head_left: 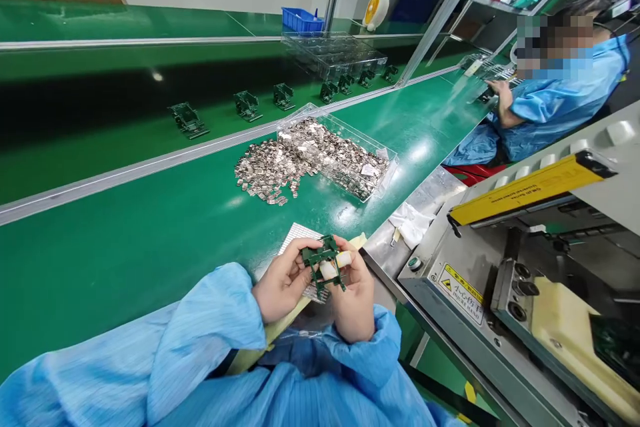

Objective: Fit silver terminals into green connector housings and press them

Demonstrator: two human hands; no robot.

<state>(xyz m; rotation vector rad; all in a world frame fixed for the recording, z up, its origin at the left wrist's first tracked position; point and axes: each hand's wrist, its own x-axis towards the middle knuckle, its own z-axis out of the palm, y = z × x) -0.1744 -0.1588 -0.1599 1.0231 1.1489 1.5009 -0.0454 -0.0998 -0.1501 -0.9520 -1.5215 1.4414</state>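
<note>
A small green circuit board panel (320,255) with cut-out gaps is held up in front of me between both hands. My left hand (285,280) is closed on its left edge, thumb and fingers pinching it. My right hand (356,290) grips the right side, with white coverings on some of its fingertips. Under the hands lies a white gridded sheet (295,235) at the table's near edge. Beyond it, a heap of small silvery metal parts (267,170) spills out of a clear plastic tray (345,160) full of the same parts.
Several green board panels (187,120) stand in a row on the dark green belt (100,113), near a stack of clear trays (335,57). To my right is a machine with a yellow bar (530,190). A co-worker in a blue smock (560,103) sits further along. A white cloth (411,223) lies beside the machine.
</note>
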